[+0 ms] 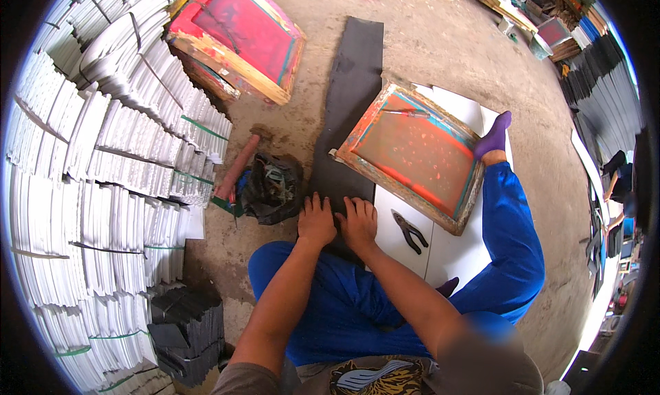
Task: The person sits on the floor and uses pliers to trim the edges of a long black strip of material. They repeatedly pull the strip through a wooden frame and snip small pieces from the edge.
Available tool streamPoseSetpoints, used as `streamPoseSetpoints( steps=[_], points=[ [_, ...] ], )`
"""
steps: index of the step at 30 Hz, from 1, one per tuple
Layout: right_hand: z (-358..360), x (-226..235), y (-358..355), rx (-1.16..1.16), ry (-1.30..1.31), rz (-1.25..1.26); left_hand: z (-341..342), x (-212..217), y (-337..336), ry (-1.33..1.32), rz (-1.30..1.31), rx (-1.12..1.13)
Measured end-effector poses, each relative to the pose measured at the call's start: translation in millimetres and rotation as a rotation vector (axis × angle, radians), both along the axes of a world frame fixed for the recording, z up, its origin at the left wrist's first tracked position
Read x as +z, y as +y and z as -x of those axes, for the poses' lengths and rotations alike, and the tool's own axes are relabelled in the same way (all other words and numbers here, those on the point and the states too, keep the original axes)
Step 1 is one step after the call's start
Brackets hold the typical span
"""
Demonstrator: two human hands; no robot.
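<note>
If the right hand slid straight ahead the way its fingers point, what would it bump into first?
Probably the wooden screen frame. The right hand lies flat on the dark strip, fingers pointing up the picture, and the frame's near corner sits just ahead, though it might slip past on the left.

White bundled stacks (103, 154) fill the frame's left; a red screen frame (237, 37) upper centre; pliers (410, 231) lower centre-right.

Black strip (350, 113); wooden screen frame (418, 154) with orange mesh and teal border; second frame (240, 34) with red mesh; blue trousers (512, 237); purple sock (493, 137); white sheet stacks (89, 161); black pliers (410, 231).
</note>
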State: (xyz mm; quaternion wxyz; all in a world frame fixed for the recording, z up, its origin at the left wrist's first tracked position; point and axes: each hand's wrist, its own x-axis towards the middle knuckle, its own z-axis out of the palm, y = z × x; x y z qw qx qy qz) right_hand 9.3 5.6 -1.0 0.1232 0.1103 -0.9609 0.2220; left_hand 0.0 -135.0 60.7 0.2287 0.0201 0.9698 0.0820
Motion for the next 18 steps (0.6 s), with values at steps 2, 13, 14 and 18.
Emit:
streamPoseSetpoints(
  steps=[2, 13, 14, 18],
  points=[
    [6.2, -5.6, -6.7, -0.033, 0.033, 0.031, 4.5, 0.8, -2.4, 0.037, -0.071, 0.085],
    [15.3, -19.7, -32.9, -0.224, 0.177, -0.102, 8.1, 5.2, -1.5, 0.086, -0.191, 0.182],
    [16.2, -20.9, -32.7, -0.215, 0.186, -0.104, 8.8, 3.3, -2.0, 0.087, -0.199, 0.190],
    [21.0, -29.1, -32.6, -0.173, 0.223, -0.124, 9.1, 2.4, -1.8, 0.094, -0.213, 0.211]
  ],
)
